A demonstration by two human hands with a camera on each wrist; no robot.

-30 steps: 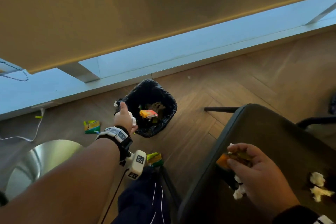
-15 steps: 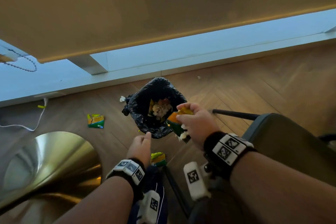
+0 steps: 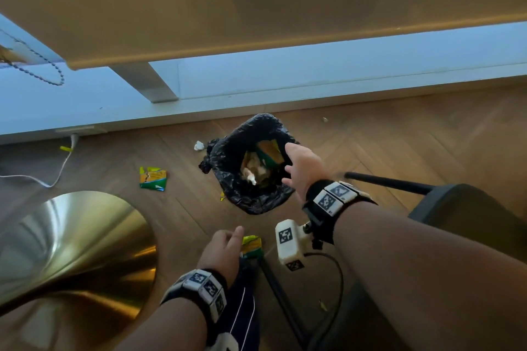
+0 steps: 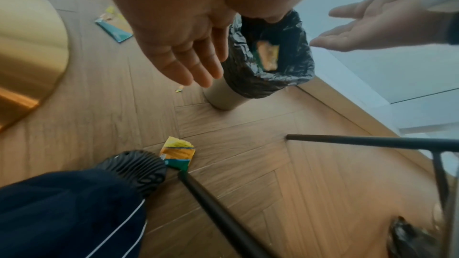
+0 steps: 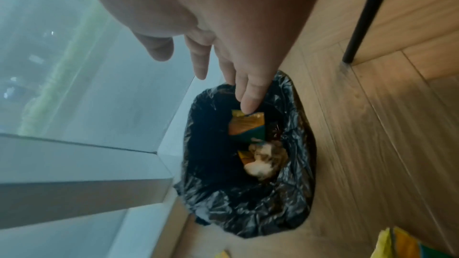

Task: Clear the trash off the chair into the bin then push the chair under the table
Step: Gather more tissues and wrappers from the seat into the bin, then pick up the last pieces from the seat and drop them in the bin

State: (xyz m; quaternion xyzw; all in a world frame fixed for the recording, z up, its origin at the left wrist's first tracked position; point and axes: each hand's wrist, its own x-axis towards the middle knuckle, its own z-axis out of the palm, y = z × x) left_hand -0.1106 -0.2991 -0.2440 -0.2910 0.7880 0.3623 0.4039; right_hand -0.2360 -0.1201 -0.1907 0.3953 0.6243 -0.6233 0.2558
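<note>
Trash (image 3: 261, 164) now lies in the bin (image 3: 228, 157); right hand (image 3: 303, 164), just emptied, spreads open above; left hand (image 3: 222, 249) relaxed, empty; chair (image 3: 467, 208) awaits more clearing.

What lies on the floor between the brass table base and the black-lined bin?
A torn green-and-yellow wrapper lies on the wood floor between the brass table base and the black-lined bin, per the head view.

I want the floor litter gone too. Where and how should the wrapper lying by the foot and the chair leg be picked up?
Probably pinch the torn yellow top edge of the wrapper, coming down from above on the bin side. It lies flat on the floor; its green end sits against the chair leg and the foot, so that end looks crowded. The empty left hand hangs nearest.
</note>
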